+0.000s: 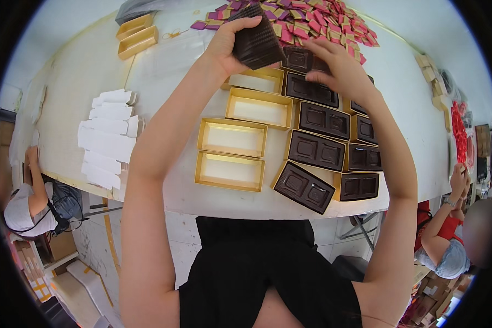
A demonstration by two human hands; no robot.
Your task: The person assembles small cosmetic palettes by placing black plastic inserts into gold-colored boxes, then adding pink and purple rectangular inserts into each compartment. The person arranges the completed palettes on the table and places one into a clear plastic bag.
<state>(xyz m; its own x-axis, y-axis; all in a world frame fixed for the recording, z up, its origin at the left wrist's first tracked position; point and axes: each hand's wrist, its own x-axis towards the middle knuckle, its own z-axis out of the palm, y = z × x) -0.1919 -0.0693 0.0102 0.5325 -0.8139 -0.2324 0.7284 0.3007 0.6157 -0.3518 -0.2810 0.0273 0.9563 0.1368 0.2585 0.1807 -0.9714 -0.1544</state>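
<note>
My left hand (pixel 228 46) grips a nested stack of dark brown plastic trays (pixel 257 42), held up over the far end of the box rows. Fingers spread, my right hand (pixel 338 71) is over a brown tray (pixel 297 59) in the farthest box; whether its fingertips touch the tray I cannot tell. Below that hand, several gold boxes hold brown two-compartment trays, one of them a tray (pixel 316 150) in the middle column. To their left stands a column of gold boxes without trays, such as the near gold box (pixel 229 171).
A pile of pink, purple and gold wrapped pieces (pixel 317 22) lies at the far side. Flat white cartons (pixel 106 136) overlap on the left. Two more gold boxes (pixel 138 42) stand far left. Other people sit at left and right, one with a raised hand (pixel 458 180).
</note>
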